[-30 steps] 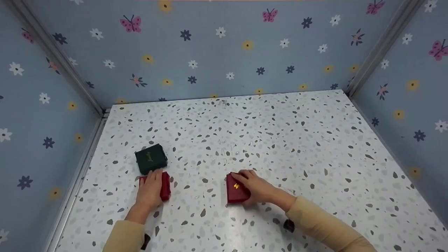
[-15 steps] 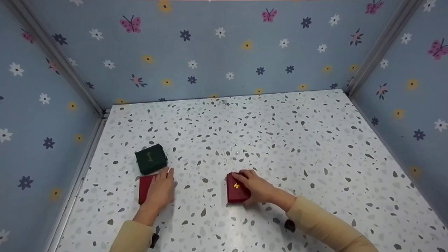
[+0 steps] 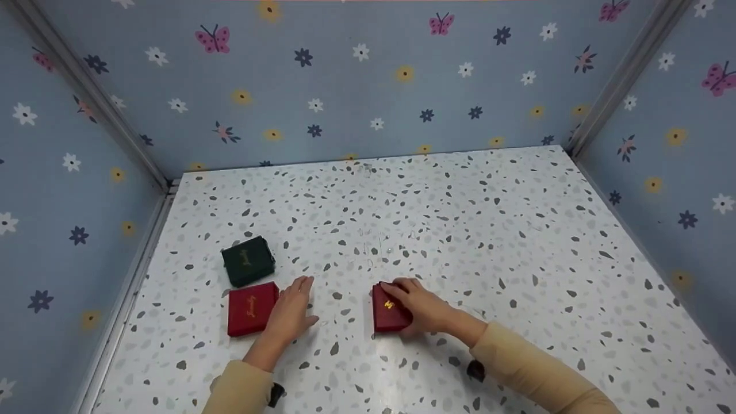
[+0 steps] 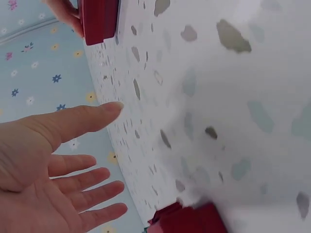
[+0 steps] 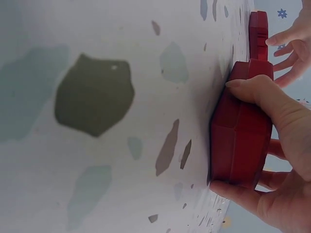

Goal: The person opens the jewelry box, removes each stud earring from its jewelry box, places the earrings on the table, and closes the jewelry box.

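Note:
On the left of the table lies a red jewelry box (image 3: 251, 309) with gold script on its lid, just in front of a dark green jewelry box (image 3: 248, 261). My left hand (image 3: 288, 315) hovers beside the red one's right edge, fingers straight and thumb spread, holding nothing; the left wrist view shows its bare palm. Near the middle, a second red jewelry box (image 3: 389, 309) with a gold emblem rests on the table. My right hand (image 3: 424, 307) grips it, thumb on one side (image 5: 238, 131) and fingers on the other, covering its right part.
The speckled white table (image 3: 460, 230) stretches back to a blue wall (image 3: 356, 86) printed with flowers and butterflies. Similar side panels with grey metal posts (image 3: 627, 80) stand at left and right. A dark strap piece (image 3: 476, 371) hangs below the right sleeve.
My left hand has lifted off the left red box and moved right, uncovering its lid and gold script. The right hand keeps its grip on the other red box, which stays in place.

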Demonstrator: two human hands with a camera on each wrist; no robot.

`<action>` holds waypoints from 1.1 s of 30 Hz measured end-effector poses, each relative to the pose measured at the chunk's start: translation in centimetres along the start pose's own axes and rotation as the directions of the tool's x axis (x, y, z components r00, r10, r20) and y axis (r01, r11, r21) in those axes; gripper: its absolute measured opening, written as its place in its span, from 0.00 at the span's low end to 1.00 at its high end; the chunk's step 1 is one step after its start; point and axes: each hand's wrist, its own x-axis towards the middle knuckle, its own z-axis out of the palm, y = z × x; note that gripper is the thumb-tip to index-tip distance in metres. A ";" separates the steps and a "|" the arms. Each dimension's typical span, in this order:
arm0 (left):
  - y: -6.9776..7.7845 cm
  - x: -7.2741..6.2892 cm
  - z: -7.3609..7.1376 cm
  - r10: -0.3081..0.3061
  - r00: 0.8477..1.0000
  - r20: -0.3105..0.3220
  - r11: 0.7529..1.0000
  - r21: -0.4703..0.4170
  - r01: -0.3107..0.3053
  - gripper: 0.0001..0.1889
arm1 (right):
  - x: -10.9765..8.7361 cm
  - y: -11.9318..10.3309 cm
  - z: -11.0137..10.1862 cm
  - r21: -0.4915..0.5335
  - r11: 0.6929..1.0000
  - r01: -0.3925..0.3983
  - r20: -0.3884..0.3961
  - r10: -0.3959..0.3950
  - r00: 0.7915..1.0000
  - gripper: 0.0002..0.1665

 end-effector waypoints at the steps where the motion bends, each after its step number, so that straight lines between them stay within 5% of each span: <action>1: 0.1 0.1 0.3 0.011 1.000 -0.008 1.000 -0.014 -0.011 0.37 | 0.0 0.0 0.0 -0.001 1.000 -0.001 -0.001 0.001 1.000 0.57; 10: 1.3 0.8 2.2 0.024 0.999 -0.030 0.970 -0.242 -0.030 0.37 | 0.0 0.0 0.1 0.003 1.000 -0.006 -0.003 0.006 1.000 0.58; 19: 1.8 1.3 3.9 0.106 0.993 -0.042 0.862 -0.493 -0.113 0.38 | -0.1 -0.1 0.0 0.003 1.000 -0.011 0.004 0.011 1.000 0.59; 25: 2.0 1.7 4.8 0.111 0.993 0.027 0.797 -0.599 -0.073 0.41 | 0.0 -0.1 -0.1 -0.005 1.000 -0.019 0.012 0.019 1.000 0.58; 33: 2.4 2.2 5.8 0.082 0.987 0.135 0.750 -0.661 0.028 0.45 | 0.0 0.0 0.0 -0.006 1.000 -0.017 0.007 0.017 1.000 0.58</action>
